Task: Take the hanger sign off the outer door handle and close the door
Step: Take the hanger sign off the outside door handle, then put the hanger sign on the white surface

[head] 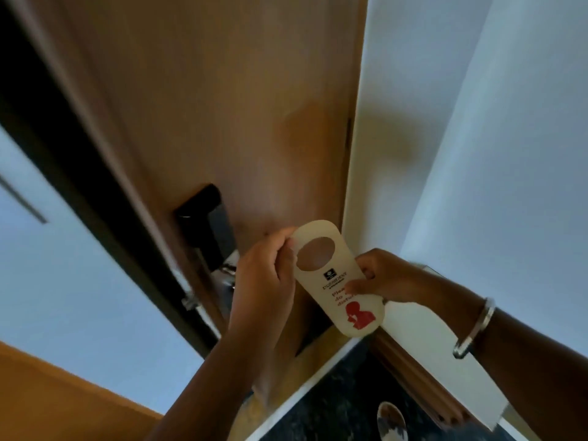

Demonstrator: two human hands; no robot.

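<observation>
A cream hanger sign (pixel 342 294) with an oval hole at its top, red lettering and a red figure is held in front of the wooden door (pixel 203 100). My left hand (pixel 264 275) grips its top left edge beside the hole. My right hand (pixel 378 276) pinches its right edge, thumb over the lettering. The sign hangs on nothing. Left of the sign, a black lock plate (pixel 206 227) sits on the door, with a metal handle (pixel 227 275) partly hidden behind my left hand. The door stands open, its edge and dark frame to the left.
A white wall (pixel 477 122) meets the door on the right. Below lie a white skirting strip (pixel 305 393) and dark speckled floor (pixel 343 409). A metal bangle (pixel 474 329) circles my right wrist. Pale blue wall and an orange-brown surface (pixel 57 399) fill the lower left.
</observation>
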